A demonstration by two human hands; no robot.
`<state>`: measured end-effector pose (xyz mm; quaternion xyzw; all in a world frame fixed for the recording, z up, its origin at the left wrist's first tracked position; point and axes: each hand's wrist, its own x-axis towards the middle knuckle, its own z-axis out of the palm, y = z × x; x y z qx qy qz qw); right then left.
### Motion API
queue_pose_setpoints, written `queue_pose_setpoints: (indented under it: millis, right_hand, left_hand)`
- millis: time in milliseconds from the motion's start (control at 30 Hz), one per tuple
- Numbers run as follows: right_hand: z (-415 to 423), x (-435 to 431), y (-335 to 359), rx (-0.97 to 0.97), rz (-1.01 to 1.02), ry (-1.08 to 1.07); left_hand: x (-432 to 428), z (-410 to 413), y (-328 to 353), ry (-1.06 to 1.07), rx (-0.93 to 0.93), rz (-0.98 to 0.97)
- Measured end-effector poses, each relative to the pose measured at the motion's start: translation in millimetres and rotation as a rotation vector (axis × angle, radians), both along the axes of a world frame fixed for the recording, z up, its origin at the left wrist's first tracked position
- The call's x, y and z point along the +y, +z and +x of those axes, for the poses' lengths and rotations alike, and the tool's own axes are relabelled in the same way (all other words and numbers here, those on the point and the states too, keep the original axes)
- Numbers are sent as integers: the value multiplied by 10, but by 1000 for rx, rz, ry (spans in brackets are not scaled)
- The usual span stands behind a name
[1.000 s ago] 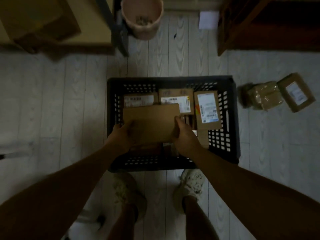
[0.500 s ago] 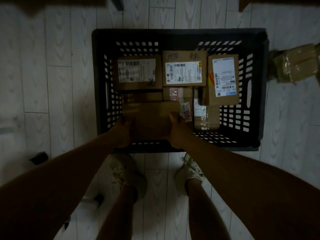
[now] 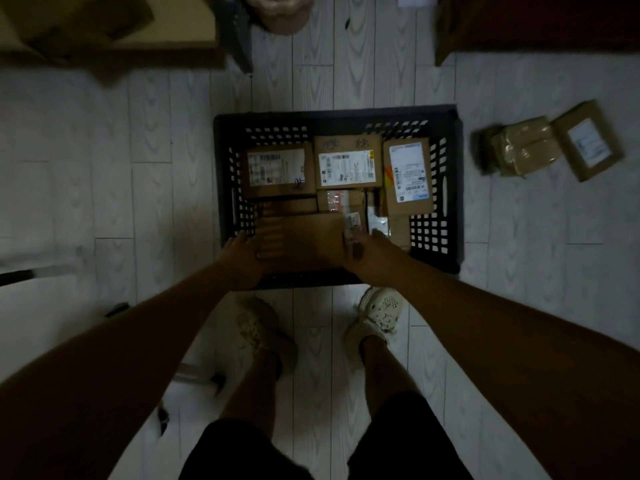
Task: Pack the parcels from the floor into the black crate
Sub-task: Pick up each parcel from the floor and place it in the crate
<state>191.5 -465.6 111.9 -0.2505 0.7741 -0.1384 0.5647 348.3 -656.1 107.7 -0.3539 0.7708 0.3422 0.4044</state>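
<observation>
The black crate (image 3: 453, 188) stands on the floor in front of my feet. Several labelled cardboard parcels lie in its far half. A plain brown parcel (image 3: 301, 239) sits low in the near left part of the crate. My left hand (image 3: 242, 258) grips its left end and my right hand (image 3: 367, 254) grips its right end. Two more parcels lie on the floor to the right of the crate: a taped one (image 3: 523, 150) and a labelled one (image 3: 588, 140).
Pale plank floor all around. A dark wooden piece of furniture (image 3: 536, 22) stands at the far right, a cardboard box (image 3: 86, 19) and a pink bin (image 3: 280, 12) at the far left and centre. My shoes (image 3: 377, 313) are just behind the crate.
The plain brown parcel went down from above the crate into its near left part, both hands staying on it. The camera view shifted back, showing the floor parcels again.
</observation>
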Motion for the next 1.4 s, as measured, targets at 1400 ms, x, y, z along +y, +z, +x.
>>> queue_pose_setpoints:
  millis: [1400]
  right_hand:
    - [-831,5304,4885,762,75,-578]
  left_hand:
    - [4392,-2055,5062,-306,688,-68]
